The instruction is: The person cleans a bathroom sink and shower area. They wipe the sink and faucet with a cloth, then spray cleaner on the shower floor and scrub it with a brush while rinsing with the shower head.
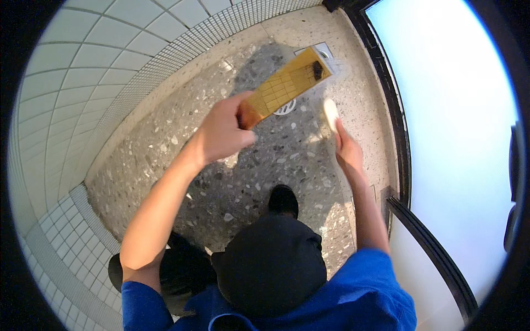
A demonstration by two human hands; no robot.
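My left hand (pixel 223 129) is closed around the brownish near end of a shiny gold, flat rectangular piece (pixel 281 85). A tile-like grid shows on its face and a dark patch sits near its far end; a whitish blur lies just past that end. I cannot tell its exact kind. To the right, my right hand (pixel 348 146) grips a small white, rounded, elongated thing (pixel 330 113), also blurred. The two held things are apart, both above the speckled floor (pixel 248 165).
A round drain grate (pixel 285 106) and a square metal fitting (pixel 320 51) lie in the floor. Pale tiled wall (pixel 105 60) curves along the left. A black-framed bright panel (pixel 441 110) stands at right, with a dark rail (pixel 436 254). My black shoe (pixel 284 199) is below.
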